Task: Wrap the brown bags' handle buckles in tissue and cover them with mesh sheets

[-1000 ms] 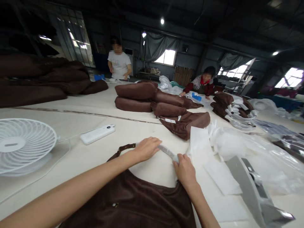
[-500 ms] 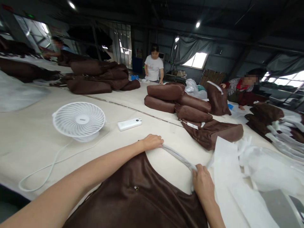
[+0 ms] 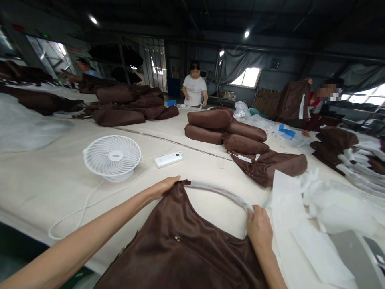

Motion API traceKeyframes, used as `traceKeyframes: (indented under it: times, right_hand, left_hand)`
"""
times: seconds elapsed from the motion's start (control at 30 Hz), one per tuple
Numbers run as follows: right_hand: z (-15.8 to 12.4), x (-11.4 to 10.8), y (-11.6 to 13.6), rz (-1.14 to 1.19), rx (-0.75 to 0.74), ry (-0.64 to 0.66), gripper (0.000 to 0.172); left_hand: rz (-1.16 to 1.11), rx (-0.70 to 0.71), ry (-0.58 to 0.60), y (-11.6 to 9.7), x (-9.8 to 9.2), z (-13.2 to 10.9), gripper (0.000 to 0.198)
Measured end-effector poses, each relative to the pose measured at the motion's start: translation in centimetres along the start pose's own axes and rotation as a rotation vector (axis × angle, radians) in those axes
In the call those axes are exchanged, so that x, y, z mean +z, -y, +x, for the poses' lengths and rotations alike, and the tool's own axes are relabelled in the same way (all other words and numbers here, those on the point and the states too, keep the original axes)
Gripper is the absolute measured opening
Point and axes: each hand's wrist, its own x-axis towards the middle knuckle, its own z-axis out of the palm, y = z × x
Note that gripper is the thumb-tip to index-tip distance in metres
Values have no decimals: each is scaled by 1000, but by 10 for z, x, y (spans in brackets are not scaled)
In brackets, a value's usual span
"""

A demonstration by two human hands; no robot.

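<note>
A dark brown leather-like handbag (image 3: 192, 245) lies in front of me, with a small metal zipper pull on its face. Its curved shoulder strap (image 3: 221, 189) arcs over the top, wrapped in pale, translucent covering. My left hand (image 3: 165, 187) is closed at the bag's upper left corner, beside the bare brown end of the strap; part of its fingers is hidden. On the other side my right hand (image 3: 260, 226) is wrapped round the covered strap near its right end, just above the bag's upper right corner.
A white fan (image 3: 112, 156) with a cable and a white phone-like device (image 3: 169, 159) stand left. Brown bags (image 3: 210, 119) are piled across the pale table (image 3: 162, 140). White sheets (image 3: 288, 216) and plastic lie right. Co-workers stand beyond; one holds up a brown bag (image 3: 293, 100).
My left hand has slid left and down from the strap to the bag's corner, uncovering the strap end. My right hand stays on the strap. The co-worker at right has raised a bag.
</note>
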Motion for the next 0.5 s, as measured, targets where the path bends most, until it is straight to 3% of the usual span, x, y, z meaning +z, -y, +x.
traceKeyframes:
  times: [0.13,0.23,0.3,0.4,0.5]
  right_hand:
    - [1,10,-4,120,-5,-46,32]
    - [1,11,-11,314,-60,-56,35]
    - [-9,4,-20,435,-125,-129,41]
    - [-46,-11,-40,485,-240,-233,47]
    - [-104,-2,-56,432,-491,-131,43]
  left_hand:
    - [-291,-53,150,-1,-2,-28,53]
    - [-438,-21,183,-7,-1,-42,43]
    - [-510,37,192,-12,1,-48,37]
    - [-525,164,217,-15,10,-55,40]
    - [-381,327,175,-16,29,-61,34]
